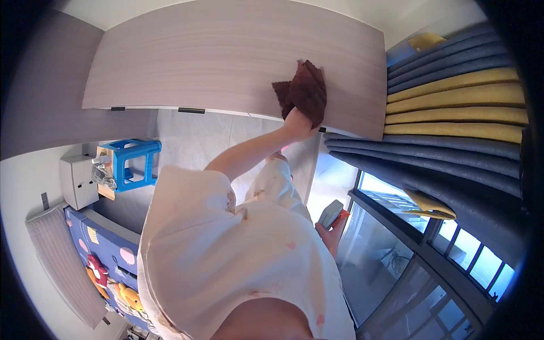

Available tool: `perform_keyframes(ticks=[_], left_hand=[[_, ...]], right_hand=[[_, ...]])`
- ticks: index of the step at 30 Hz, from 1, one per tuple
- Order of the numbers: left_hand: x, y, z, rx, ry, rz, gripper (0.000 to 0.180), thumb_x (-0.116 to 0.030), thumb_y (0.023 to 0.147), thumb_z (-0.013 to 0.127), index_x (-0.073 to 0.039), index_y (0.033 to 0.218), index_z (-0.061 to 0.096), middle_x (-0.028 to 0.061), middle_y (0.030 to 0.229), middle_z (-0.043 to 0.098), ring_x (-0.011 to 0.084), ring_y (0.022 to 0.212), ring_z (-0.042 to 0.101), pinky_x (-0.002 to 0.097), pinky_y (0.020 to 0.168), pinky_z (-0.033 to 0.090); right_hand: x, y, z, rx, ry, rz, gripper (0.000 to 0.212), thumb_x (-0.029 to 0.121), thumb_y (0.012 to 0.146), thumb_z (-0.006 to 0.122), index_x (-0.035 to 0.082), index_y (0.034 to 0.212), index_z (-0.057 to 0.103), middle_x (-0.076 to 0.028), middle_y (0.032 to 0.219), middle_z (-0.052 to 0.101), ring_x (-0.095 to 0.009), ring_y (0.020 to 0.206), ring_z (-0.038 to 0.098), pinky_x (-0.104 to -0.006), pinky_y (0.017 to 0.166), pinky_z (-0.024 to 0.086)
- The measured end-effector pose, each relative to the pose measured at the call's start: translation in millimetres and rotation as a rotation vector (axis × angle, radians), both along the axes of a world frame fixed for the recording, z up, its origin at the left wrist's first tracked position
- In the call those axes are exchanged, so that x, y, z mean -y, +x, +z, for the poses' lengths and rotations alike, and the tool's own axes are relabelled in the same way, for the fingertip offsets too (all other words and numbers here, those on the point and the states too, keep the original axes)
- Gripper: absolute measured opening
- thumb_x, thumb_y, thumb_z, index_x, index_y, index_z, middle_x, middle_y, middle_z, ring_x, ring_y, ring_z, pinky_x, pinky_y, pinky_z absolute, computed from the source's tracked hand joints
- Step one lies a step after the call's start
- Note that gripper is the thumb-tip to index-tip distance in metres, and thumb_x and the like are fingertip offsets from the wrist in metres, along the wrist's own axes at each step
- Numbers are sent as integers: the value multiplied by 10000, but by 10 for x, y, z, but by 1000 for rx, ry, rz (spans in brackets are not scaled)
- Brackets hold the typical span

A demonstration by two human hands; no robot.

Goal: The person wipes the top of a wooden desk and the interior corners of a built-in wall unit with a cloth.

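My left hand [301, 126] is closed on a dark brown cloth [309, 90]. The bunched cloth lies against a pale wood-grain cabinet surface [215, 56], near its right end. My left arm reaches across in front of me, up to the cabinet's near edge. Low on my right side, my right hand [333, 233] grips a flat grey-green block [330, 213] with an orange-red part beside it. What exactly this block is does not show clearly.
Grey and mustard curtains [453, 105] hang at the right, above a dark-framed glass door [391, 255]. A blue stool [136, 161] stands at the left beside a small white cabinet [78, 181]. Below it, a bed with a dark blue cover [116, 241] holds plush toys [129, 296].
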State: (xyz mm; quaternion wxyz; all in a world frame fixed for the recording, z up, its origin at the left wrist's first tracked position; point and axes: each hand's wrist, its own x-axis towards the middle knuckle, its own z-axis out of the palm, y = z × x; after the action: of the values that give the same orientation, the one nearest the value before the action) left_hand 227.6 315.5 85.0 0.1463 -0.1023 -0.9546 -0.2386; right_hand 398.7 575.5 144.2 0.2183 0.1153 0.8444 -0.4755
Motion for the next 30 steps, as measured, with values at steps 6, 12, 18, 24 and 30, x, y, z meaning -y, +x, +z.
perform_keyframes(ticks=[6,12,18,24,30], left_hand=[[-300,-189,-32,-12,-5,316,448,-308,673,392,8,989,413,186,1018,403,314,969,349,406,813,256],[-485,-660,28,217,26,424,538,-395,735,241,19,1058,361,181,1134,302,303,1074,234,400,886,133],[-284,-1296,51,274,-16,456,530,-411,731,244,10,987,439,177,1048,401,305,1023,315,408,862,171],[88,-2073,-59,168,-7,601,514,-405,717,264,8,934,479,175,1010,432,311,1000,337,419,852,172],[260,-2786,-2,243,-56,617,535,-420,709,257,-9,1000,437,161,1099,360,298,1057,273,421,880,120]], right_hand=[[-22,-58,-66,44,-49,6,696,107,450,653,10,1016,259,-124,953,362,-240,902,373,-329,781,310],[-82,-4,-121,49,70,-74,703,102,437,654,8,1013,261,-132,950,358,-245,899,374,-331,775,317],[-41,-139,-103,70,-79,-233,681,70,445,626,7,1014,257,-134,952,351,-247,906,364,-345,779,311],[95,-443,-28,12,-66,-280,650,43,457,600,4,1008,258,-134,945,348,-241,900,365,-341,778,307],[279,-825,136,52,-143,-484,617,29,475,595,0,997,265,-120,930,359,-223,878,382,-320,761,320]])
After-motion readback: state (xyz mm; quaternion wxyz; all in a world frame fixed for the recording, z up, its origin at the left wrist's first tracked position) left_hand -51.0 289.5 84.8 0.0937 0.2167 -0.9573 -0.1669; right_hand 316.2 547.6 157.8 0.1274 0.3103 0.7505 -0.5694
